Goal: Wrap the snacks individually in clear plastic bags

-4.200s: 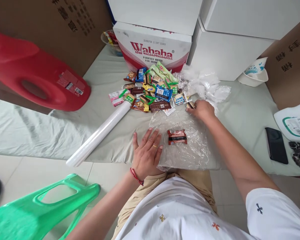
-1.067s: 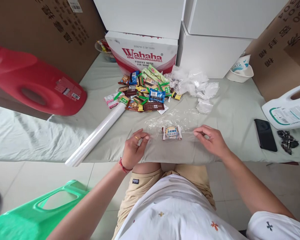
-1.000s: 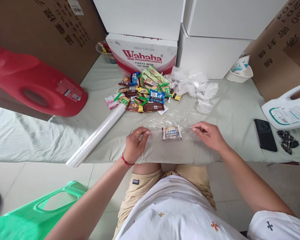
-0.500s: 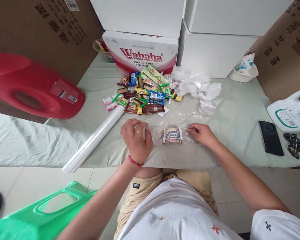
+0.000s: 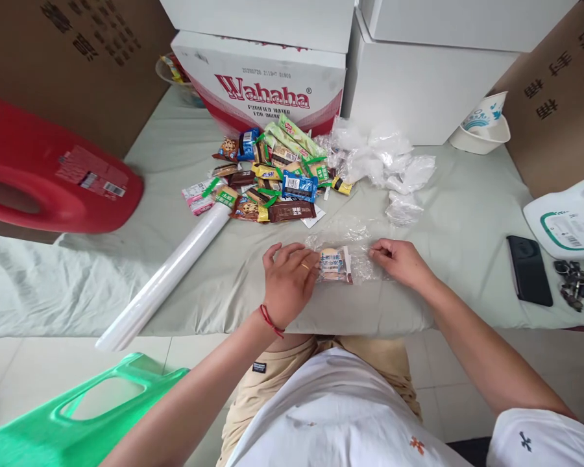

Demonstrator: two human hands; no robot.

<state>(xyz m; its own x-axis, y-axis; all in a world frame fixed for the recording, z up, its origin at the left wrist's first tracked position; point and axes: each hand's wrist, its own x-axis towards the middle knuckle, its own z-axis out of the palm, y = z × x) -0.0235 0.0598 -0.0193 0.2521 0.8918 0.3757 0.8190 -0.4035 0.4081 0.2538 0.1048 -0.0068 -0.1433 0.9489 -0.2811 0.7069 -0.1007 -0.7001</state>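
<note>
A wrapped biscuit packet (image 5: 335,264) with blue lettering lies flat on clear plastic film (image 5: 363,253) near the table's front edge. My left hand (image 5: 289,282), with a ring and a red cord bracelet, rests palm down over the packet's left end and covers it. Its fingers are spread and slightly bent, and their undersides are hidden. To the right of the packet, my right hand (image 5: 399,263) is closed, thumb and fingertips pinching the film's right edge.
Beyond the hands lie a heap of wrapped snacks (image 5: 272,175) and crumpled clear plastic (image 5: 379,155). A film roll (image 5: 165,279) slants at left beside a red jug (image 5: 78,175). A Wahaha carton (image 5: 267,84) stands behind; a phone (image 5: 529,269) and keys (image 5: 574,285) lie right.
My left hand has moved right, from beside the packet onto its left end. My right hand still pinches the film. The view has shifted slightly.
</note>
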